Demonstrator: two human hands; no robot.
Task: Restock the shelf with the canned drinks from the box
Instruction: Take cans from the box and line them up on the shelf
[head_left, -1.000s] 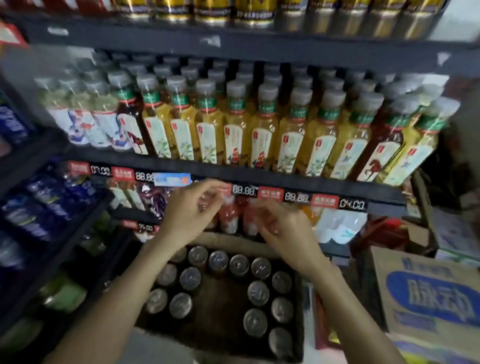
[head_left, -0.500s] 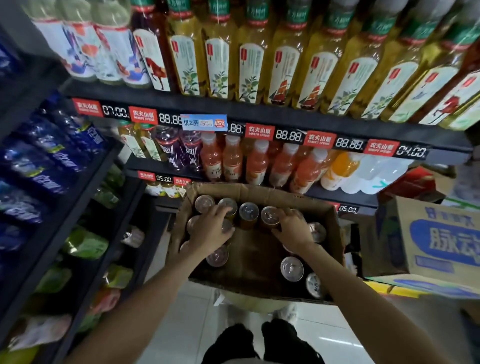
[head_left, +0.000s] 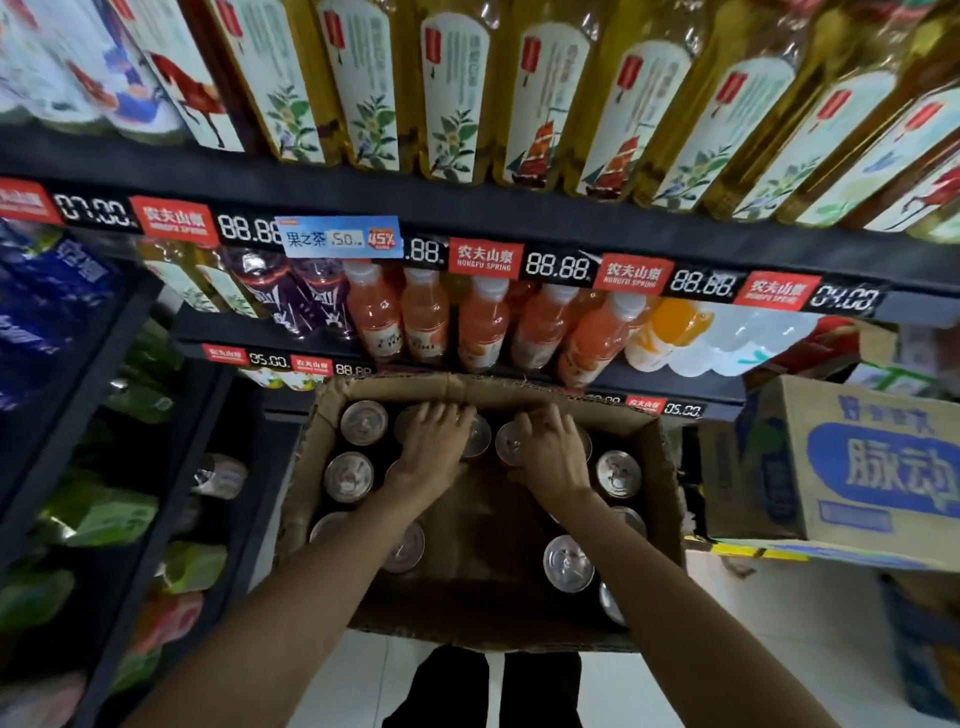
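- Head view: open box of cans sits below the shelf.
- Left hand and right hand rest on far-row cans; whether either grip has closed, I cannot tell.
- Orange bottles stand behind.

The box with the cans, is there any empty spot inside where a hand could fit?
Yes. The bare cardboard floor in the middle of the open cardboard box is free, bordered by cans on its left and cans on its right, between the forearms. The far row by the shelf is crowded: cans packed together, with the left hand and right hand on them.
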